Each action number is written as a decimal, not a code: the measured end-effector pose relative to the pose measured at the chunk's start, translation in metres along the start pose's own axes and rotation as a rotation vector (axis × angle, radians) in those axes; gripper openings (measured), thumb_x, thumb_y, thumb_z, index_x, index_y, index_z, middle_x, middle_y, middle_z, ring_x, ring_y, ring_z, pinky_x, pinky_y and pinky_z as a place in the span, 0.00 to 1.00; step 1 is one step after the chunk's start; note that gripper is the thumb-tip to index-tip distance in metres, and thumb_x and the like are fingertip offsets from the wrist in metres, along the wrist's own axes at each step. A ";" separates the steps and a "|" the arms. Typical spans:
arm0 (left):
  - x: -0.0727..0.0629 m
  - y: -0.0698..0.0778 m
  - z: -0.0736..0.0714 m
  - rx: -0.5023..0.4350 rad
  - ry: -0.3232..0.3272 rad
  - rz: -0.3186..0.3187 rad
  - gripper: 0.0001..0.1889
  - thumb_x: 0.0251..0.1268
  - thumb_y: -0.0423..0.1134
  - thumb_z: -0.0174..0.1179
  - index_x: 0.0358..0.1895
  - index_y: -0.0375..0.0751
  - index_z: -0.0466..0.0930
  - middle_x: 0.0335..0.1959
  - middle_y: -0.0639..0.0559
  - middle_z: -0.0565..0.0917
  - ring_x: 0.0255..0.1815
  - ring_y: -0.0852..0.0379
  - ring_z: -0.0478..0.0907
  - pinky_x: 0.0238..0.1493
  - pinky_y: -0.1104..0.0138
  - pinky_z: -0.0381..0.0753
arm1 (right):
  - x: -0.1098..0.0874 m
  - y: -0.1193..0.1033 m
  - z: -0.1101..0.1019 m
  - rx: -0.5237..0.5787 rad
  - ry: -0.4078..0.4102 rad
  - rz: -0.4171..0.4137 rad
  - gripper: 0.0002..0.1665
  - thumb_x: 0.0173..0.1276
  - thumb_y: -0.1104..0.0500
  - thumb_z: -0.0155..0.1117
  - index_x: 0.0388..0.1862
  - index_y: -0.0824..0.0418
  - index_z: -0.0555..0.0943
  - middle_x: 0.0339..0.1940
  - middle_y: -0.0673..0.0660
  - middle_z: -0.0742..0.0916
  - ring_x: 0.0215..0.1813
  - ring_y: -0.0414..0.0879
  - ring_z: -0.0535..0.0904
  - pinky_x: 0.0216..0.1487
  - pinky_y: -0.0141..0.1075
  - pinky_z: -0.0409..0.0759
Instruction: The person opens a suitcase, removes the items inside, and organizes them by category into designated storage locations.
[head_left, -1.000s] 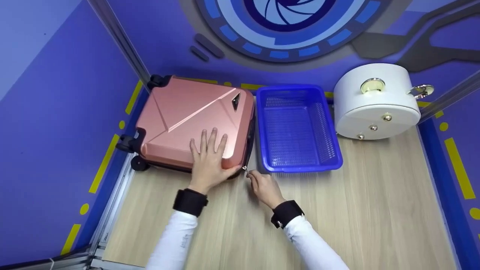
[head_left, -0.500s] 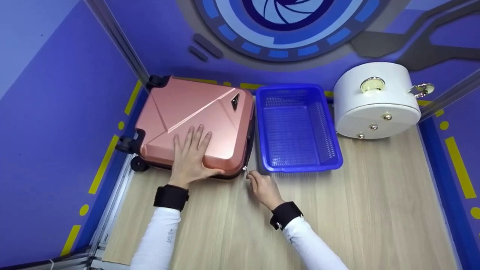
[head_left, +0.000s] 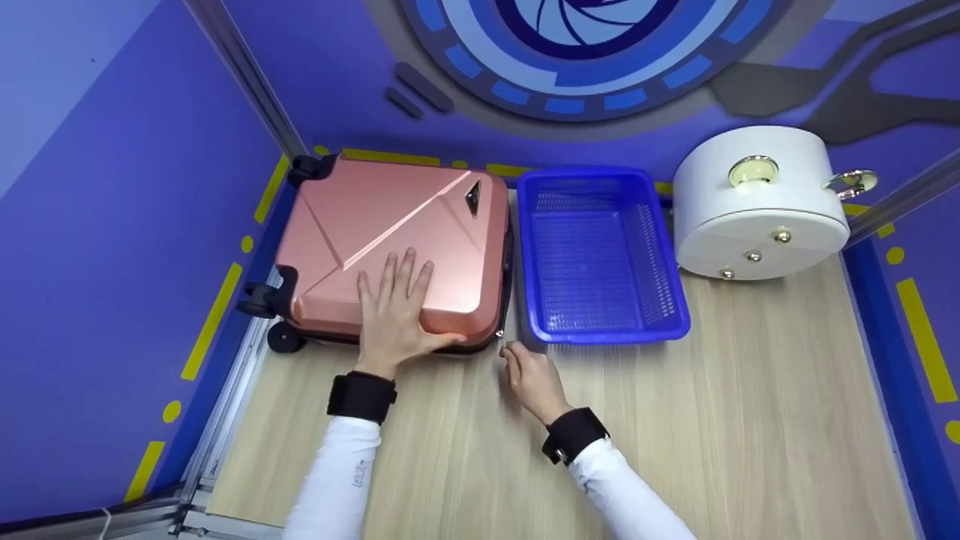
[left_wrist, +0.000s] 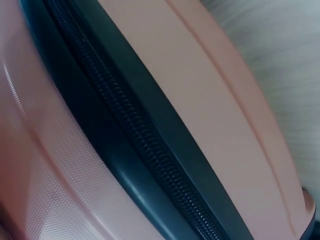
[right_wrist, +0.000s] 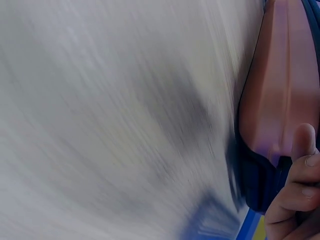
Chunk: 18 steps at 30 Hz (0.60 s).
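Note:
A rose-pink hard-shell suitcase (head_left: pixel 397 217) lies flat at the left, its black wheels facing the left wall. On its lid, close to the front edge, my left hand (head_left: pixel 394 322) rests with fingers spread and thumb along the rim. At the front right corner my right hand (head_left: pixel 536 379) pinches a small metal zipper pull (head_left: pixel 501 334). The left wrist view shows the zipper (left_wrist: pixel 135 120) running between two black bands, its teeth meshed there. Fingers of the right hand (right_wrist: pixel 295 195) appear curled beside the suitcase (right_wrist: pixel 280 90) in the right wrist view; the pull is hidden there.
A blue plastic basket (head_left: pixel 534 300) stands just right of the suitcase. Beyond it a white round case (head_left: pixel 757 247) with gold knobs and a ring handle leans by the back wall. Pale wood-grain floor (head_left: pixel 720 420) lies in front, with blue walls around.
My left hand has slid left along the suitcase lid, then back slightly to the right. The right hand stays at the corner with the zipper pull. The head view has shifted slightly.

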<state>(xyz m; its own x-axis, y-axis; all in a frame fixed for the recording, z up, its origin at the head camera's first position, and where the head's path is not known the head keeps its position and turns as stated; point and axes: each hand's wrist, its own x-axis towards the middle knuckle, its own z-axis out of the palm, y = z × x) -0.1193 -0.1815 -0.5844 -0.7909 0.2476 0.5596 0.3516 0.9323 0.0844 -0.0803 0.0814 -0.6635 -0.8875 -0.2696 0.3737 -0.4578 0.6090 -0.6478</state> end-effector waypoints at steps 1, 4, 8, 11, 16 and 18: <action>0.001 0.002 0.000 0.003 -0.006 -0.005 0.68 0.32 0.89 0.58 0.76 0.43 0.70 0.77 0.36 0.69 0.77 0.32 0.64 0.70 0.25 0.55 | -0.001 0.000 0.000 -0.006 0.010 -0.004 0.04 0.75 0.68 0.61 0.39 0.62 0.82 0.26 0.55 0.88 0.24 0.48 0.85 0.27 0.45 0.83; 0.002 0.006 0.001 0.007 -0.019 -0.020 0.68 0.30 0.89 0.60 0.77 0.44 0.69 0.78 0.37 0.68 0.78 0.32 0.63 0.70 0.26 0.54 | -0.004 0.000 0.000 -0.020 0.038 -0.017 0.03 0.74 0.67 0.62 0.39 0.62 0.82 0.22 0.52 0.85 0.22 0.47 0.82 0.25 0.45 0.82; 0.003 0.010 0.001 0.003 -0.019 -0.037 0.69 0.28 0.87 0.63 0.77 0.44 0.70 0.78 0.37 0.67 0.78 0.33 0.62 0.70 0.26 0.54 | -0.007 -0.001 0.002 -0.045 0.057 -0.031 0.03 0.73 0.68 0.63 0.39 0.61 0.82 0.21 0.51 0.84 0.21 0.48 0.82 0.23 0.46 0.80; 0.003 0.012 0.001 0.002 -0.020 -0.050 0.69 0.29 0.87 0.62 0.77 0.44 0.69 0.78 0.37 0.67 0.79 0.33 0.62 0.70 0.26 0.53 | -0.009 -0.003 0.004 -0.061 0.055 -0.026 0.03 0.74 0.67 0.63 0.40 0.61 0.82 0.21 0.52 0.85 0.21 0.50 0.83 0.22 0.47 0.80; 0.002 0.012 0.001 -0.006 -0.019 -0.059 0.68 0.29 0.87 0.61 0.77 0.44 0.69 0.79 0.37 0.66 0.79 0.34 0.61 0.71 0.26 0.52 | -0.013 -0.008 0.006 -0.085 0.049 -0.019 0.02 0.74 0.66 0.64 0.41 0.61 0.83 0.23 0.54 0.87 0.21 0.55 0.84 0.22 0.50 0.80; 0.001 0.011 0.001 -0.007 -0.023 -0.062 0.68 0.30 0.87 0.61 0.77 0.44 0.69 0.79 0.37 0.66 0.79 0.33 0.61 0.71 0.26 0.52 | -0.015 -0.011 0.007 -0.088 0.040 -0.020 0.02 0.74 0.66 0.64 0.42 0.61 0.83 0.25 0.55 0.88 0.23 0.57 0.85 0.23 0.51 0.80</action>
<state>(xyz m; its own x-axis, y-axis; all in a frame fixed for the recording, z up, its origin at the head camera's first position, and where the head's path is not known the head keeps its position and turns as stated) -0.1165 -0.1708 -0.5839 -0.8225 0.1952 0.5343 0.3048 0.9442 0.1244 -0.0623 0.0734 -0.6668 -0.8745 -0.2535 0.4134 -0.4674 0.6676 -0.5795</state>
